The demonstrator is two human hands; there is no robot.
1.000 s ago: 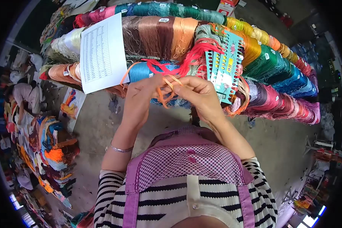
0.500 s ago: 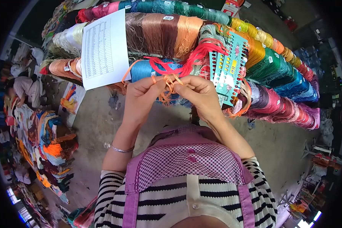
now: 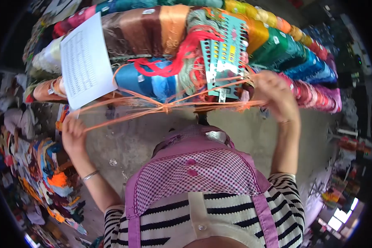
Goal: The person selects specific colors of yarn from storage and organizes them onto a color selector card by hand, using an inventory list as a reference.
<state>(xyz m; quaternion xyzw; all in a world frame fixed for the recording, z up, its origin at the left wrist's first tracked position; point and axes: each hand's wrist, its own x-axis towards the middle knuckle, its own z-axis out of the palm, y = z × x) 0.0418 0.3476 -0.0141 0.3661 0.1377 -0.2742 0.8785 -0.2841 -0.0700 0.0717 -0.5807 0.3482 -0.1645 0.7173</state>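
Orange thread (image 3: 166, 108) is stretched wide across the front of the thread rows, with a knot near its middle. At its left end my left hand (image 3: 74, 131) is closed around the strands. My right hand (image 3: 275, 91), slightly blurred, grips the other end beside the teal punched card (image 3: 225, 56). Loose red thread (image 3: 169, 68) lies over the blue skeins (image 3: 142, 78), behind the stretched strands. A white printed sheet (image 3: 87, 62) rests on the skeins above my left hand.
Rows of coloured skeins (image 3: 277, 51) curve across the top. Piles of coloured thread (image 3: 58, 180) lie at the left, near another person (image 3: 18, 122) in light clothing. White racks (image 3: 347, 134) stand at the far right.
My hands were close together at a small orange knot; they have moved far apart to either side, pulling the orange thread out long. The view has shifted, so the skeins appear higher and farther left.
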